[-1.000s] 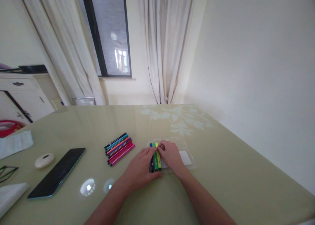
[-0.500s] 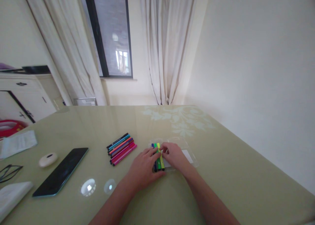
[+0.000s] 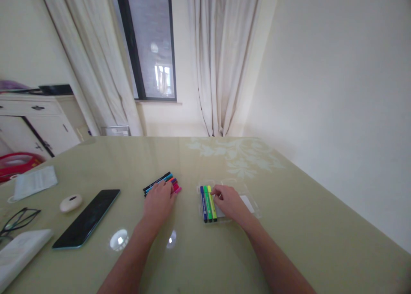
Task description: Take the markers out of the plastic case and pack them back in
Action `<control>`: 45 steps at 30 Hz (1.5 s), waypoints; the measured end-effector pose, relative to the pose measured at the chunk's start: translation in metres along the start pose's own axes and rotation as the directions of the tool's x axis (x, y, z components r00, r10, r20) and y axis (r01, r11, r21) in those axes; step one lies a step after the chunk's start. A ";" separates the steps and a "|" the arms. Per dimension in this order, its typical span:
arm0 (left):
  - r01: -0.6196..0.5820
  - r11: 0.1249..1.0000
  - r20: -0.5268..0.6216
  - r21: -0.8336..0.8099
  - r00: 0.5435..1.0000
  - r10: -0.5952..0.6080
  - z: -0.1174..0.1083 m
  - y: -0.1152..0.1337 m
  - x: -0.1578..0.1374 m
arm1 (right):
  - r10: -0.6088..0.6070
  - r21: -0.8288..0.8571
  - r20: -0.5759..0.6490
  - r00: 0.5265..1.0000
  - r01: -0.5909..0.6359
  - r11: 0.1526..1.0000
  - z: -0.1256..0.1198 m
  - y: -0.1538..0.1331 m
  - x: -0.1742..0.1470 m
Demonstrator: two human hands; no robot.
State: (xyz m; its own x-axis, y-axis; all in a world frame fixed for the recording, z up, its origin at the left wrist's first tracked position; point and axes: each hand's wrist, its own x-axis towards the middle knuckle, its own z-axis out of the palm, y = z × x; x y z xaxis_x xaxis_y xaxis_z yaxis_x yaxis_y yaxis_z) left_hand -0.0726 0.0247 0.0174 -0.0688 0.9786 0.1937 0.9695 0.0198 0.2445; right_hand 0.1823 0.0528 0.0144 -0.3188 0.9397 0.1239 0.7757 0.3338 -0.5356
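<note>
To the left of the case, my left hand (image 3: pixel 159 202) bends over a row of colored felt-tip markers (image 3: pixel 157 182), black, blue, orange and pink. It closes at the pink marker (image 3: pixel 178 190) on the near side; part of its grip is hidden. A clear plastic case (image 3: pixel 255 208) lies open on the table. Side by side in it are a dark blue marker (image 3: pixel 204 205), a green marker (image 3: pixel 208 205) and a yellow marker (image 3: pixel 212 205). My right hand (image 3: pixel 226 199) rests over the case, fingers curled and pinched against the yellow marker's upper end.
Left on the glossy table (image 3: pixel 205 255) lie a dark phone (image 3: pixel 86 219), a white round case (image 3: pixel 70 203), eyeglasses (image 3: pixel 22 221), a folded face mask (image 3: pixel 35 182) and a white box (image 3: pixel 22 253). A wall (image 3: pixel 337 114) runs along the right.
My left hand has left the markers in the case and moved left onto the loose ones. My right hand stays by the yellow marker. The view has shifted slightly.
</note>
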 end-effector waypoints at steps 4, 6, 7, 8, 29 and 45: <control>-0.030 0.999 0.067 -0.023 0.997 0.031 0.005 -0.009 0.001 | 0.001 -0.011 -0.013 1.000 -0.001 1.000 0.002 0.000 0.000; -0.065 0.992 0.043 -0.111 0.997 0.070 0.007 -0.004 0.000 | -0.005 -0.008 -0.026 1.000 0.004 1.000 0.003 -0.001 0.000; -0.071 0.980 0.030 -0.185 0.997 0.078 0.008 0.000 0.000 | -0.009 -0.001 -0.042 0.999 0.009 1.000 0.003 -0.002 0.000; -0.068 0.958 0.020 -0.278 0.997 0.076 0.007 0.006 -0.001 | -0.016 0.021 -0.066 0.998 0.017 1.000 0.004 -0.004 -0.001; -0.132 0.607 -0.080 -0.784 0.990 0.112 -0.001 0.067 -0.021 | 0.129 0.890 -0.093 0.987 0.025 0.454 0.010 -0.021 0.004; -0.098 0.518 -0.013 -0.850 0.986 0.165 0.000 0.067 -0.022 | 0.164 0.920 -0.118 0.979 0.045 0.390 0.001 -0.022 0.004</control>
State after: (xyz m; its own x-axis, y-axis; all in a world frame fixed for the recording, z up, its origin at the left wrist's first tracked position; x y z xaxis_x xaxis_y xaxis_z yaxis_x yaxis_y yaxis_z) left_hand -0.0062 0.0043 0.0298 0.0887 0.9657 0.2441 0.3084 -0.2596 0.9151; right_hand 0.1640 0.0494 0.0260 -0.1207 0.9839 0.1319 -0.2126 0.1041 -0.9716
